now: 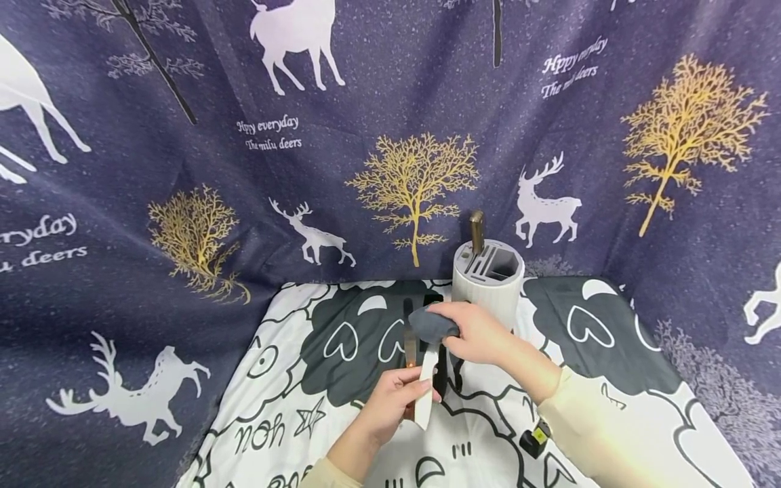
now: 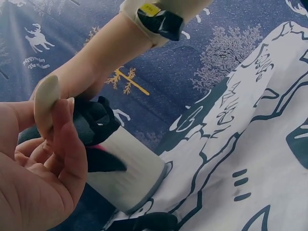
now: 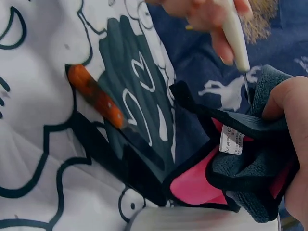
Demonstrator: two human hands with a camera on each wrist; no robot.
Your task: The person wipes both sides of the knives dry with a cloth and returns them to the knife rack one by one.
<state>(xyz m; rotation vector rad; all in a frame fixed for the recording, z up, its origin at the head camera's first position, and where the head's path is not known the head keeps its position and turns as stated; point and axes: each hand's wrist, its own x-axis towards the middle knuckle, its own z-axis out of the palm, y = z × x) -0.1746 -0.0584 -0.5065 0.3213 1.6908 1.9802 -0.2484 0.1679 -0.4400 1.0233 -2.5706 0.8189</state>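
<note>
My left hand [image 1: 390, 400] pinches the white handle [image 3: 235, 41] of a knife between thumb and fingers, held up over the cloth-covered surface. My right hand [image 1: 478, 332] grips a dark grey cleaning cloth [image 1: 430, 325] with a pink underside and a small white label. In the right wrist view the cloth is bunched around the knife's thin blade [image 3: 248, 89], hiding most of it. Below the hands lies a second knife with an orange-brown wooden handle [image 3: 96, 96]. A long black object [image 3: 110, 154] lies alongside it.
A white round knife block [image 1: 487, 288] with a grey slotted top stands behind my right hand, one brown-handled knife [image 1: 477, 234] in it. The surface wears a black-and-white cartoon cloth [image 1: 293, 400]. A dark blue deer-print curtain [image 1: 378, 88] hangs close behind.
</note>
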